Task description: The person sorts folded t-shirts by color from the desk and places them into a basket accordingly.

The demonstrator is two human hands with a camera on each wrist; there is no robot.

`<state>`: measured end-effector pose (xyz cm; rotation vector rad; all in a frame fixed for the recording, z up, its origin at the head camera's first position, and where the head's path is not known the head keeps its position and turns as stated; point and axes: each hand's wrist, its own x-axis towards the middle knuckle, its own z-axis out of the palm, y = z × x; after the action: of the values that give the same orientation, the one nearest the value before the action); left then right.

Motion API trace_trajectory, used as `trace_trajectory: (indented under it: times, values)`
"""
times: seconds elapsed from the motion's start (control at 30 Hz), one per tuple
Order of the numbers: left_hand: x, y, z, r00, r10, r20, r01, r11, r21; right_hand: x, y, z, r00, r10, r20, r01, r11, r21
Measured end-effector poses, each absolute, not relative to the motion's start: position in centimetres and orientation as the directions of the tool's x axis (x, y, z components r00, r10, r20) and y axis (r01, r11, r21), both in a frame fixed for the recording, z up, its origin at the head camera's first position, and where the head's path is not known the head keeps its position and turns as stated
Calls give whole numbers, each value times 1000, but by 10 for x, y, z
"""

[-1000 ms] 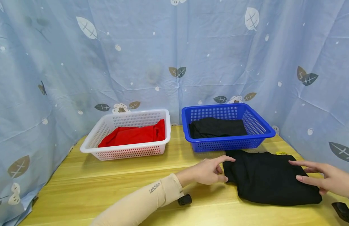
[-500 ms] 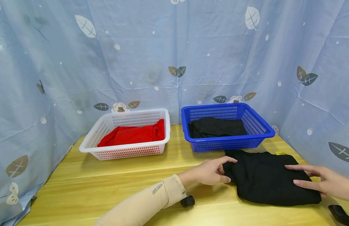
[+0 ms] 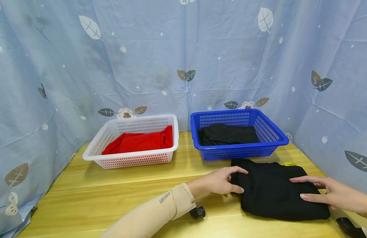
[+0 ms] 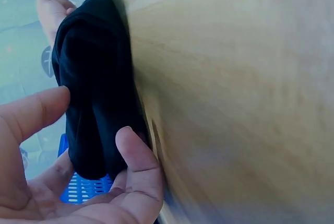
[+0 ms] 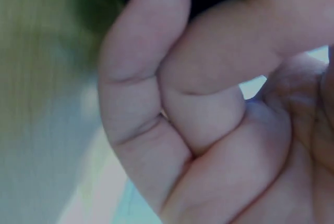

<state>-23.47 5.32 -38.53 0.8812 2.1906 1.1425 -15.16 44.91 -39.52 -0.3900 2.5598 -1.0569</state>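
A folded black garment point(image 3: 276, 191) lies on the right part of the table, a yellow tag point(image 3: 290, 164) at its far edge. My left hand point(image 3: 220, 181) grips its left end, index finger over the cloth and thumb at the near side. The left wrist view shows the thick folded end of the garment point(image 4: 96, 88) between thumb and fingers. At the opposite end, my right hand point(image 3: 335, 194) holds the right edge, with index finger and thumb on top. In the right wrist view, the curled fingers point(image 5: 135, 67) meet dark cloth; the rest of the garment is out of frame.
Behind the garment stands a blue basket point(image 3: 245, 145) holding folded black cloth point(image 3: 231, 134). A white basket point(image 3: 138, 154) with red cloth point(image 3: 141, 141) is to its left. A leaf-patterned blue curtain point(image 3: 159, 59) surrounds the wooden table point(image 3: 112, 191).
The black garment has shifted slightly left and toward me. My right hand has moved left along with it and closed in on its edge; my left hand has stayed almost in place.
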Motion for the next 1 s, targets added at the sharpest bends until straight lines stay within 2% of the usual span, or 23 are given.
trace_trajectory:
  times: [0.13, 0.3, 0.67, 1.0]
  values:
    - [-234, 51, -386, -671, 720, -175, 228, 426, 875, -154, 442, -398, -893, -418, -167, -162, 646, -746]
    - [-234, 50, -384, -687, 713, -136, 271, 425, 864, -155, 432, -396, -896, -412, -165, -163, 650, -742]
    - [-227, 43, -381, -761, 622, -186, 111, 407, 906, -160, 417, -395, -864, -481, -151, -194, 594, -781]
    - [-224, 32, -383, -843, 515, -157, 73, 400, 914, -160, 402, -394, -877, -460, -142, -205, 624, -754]
